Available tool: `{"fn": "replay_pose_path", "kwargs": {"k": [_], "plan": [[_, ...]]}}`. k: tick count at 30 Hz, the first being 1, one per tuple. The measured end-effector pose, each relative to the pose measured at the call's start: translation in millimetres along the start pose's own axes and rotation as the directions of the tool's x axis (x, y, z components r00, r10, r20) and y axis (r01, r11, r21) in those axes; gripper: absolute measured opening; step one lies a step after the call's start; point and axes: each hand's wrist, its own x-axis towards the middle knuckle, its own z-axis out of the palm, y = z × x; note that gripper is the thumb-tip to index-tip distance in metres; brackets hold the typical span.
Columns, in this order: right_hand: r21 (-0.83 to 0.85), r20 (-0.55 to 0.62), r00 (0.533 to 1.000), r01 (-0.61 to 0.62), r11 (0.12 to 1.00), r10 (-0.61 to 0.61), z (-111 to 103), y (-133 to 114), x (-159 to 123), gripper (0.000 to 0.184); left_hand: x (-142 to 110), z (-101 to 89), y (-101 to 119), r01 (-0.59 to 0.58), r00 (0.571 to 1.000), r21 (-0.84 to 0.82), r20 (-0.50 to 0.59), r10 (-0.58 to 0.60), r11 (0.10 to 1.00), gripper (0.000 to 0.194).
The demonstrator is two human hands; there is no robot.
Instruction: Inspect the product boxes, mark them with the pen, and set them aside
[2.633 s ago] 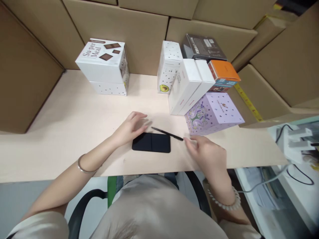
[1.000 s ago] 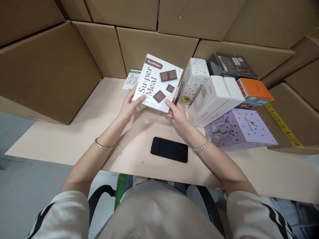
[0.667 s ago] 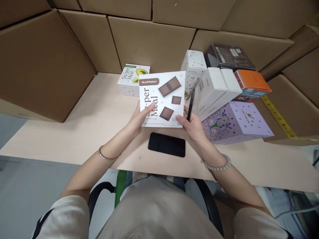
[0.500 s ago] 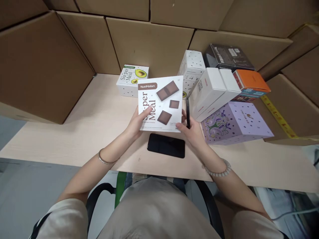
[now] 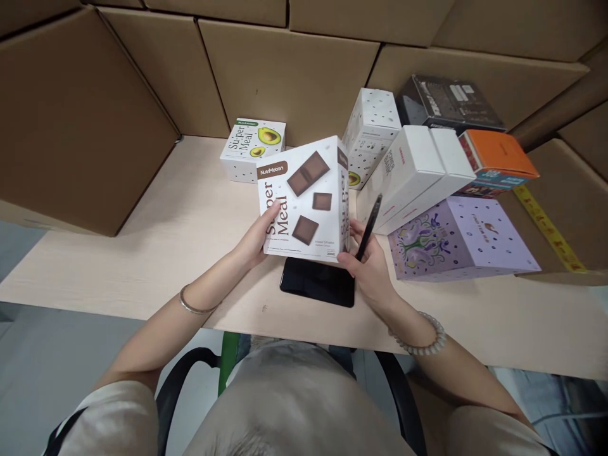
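Observation:
Between my two hands is a white meal box [image 5: 304, 202] with chocolate pieces printed on its front, lifted over the table and turned so that one narrow side shows. My left hand [image 5: 259, 237] grips its left edge, thumb on the front. My right hand [image 5: 370, 266] closes on the lower right corner. A black pen [image 5: 370, 225] also sits in my right hand, pointing up and away. Below the box lies a black phone [image 5: 316, 285], its upper edge partly hidden. Farther back, a white box with avocados [image 5: 254, 142] rests on the table.
At the right stand a dotted white carton [image 5: 373, 130], two white power bank boxes [image 5: 413, 171], a dark box [image 5: 449, 104], an orange box [image 5: 498, 155] and a lilac box [image 5: 465, 237]. Brown cartons [image 5: 289, 82] wall the back and left of the table [image 5: 118, 272].
The chocolate meal box came off the avocado box into both hands, nearer to me, and has just turned to show its side. My right hand picked up the pen from the table.

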Motion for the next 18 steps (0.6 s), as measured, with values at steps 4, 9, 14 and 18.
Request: {"fn": "replay_pose_path", "kwargs": {"k": [4,9,14,18], "plan": [[0.012,0.179,0.981,0.079,0.997,-0.08,-6.7,1.5,-3.6,0.086,11.1,-8.0,-6.3,-0.026,0.999,-0.162,-0.031,0.021,0.986,0.061],[0.071,0.37,0.912,0.164,0.984,-0.179,-12.5,-2.9,-10.3,0.071,13.7,-10.0,-5.4,0.088,0.996,-0.206,0.025,-0.085,0.975,0.064],[0.056,0.376,0.913,0.145,0.988,-0.156,-11.9,-5.5,-11.6,0.069,11.3,-8.8,-4.2,0.056,0.998,-0.203,0.009,-0.055,0.978,0.058],[0.071,0.253,0.967,-0.001,0.997,-0.017,-9.9,-8.8,-6.0,0.075,14.6,-6.6,-10.4,-0.211,0.973,-0.126,-0.125,0.195,0.969,0.057]]}}
